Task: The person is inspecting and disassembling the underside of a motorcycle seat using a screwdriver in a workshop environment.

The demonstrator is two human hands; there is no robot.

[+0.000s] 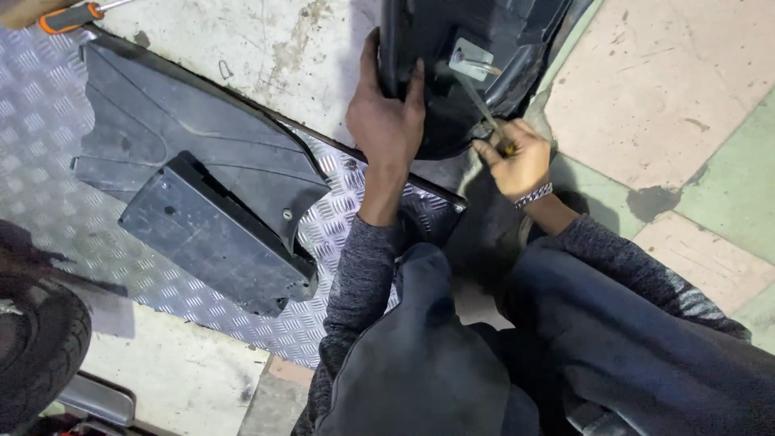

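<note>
We grip the black panel (452, 48) at twelve o'clock with our left hand (386, 121) while our right hand (517, 161) clenches a screwdriver (478, 101) at one o'clock.

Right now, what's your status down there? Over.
Left hand grips edge of black plastic panel. Right hand holds screwdriver, tip at metal bracket on panel. Nothing blocking; second black panel lies aside on checker plate.

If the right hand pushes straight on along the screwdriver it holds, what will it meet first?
Most likely the small metal bracket on the black plastic panel: the screwdriver in the right hand points up at it. Depth is unclear.
</note>
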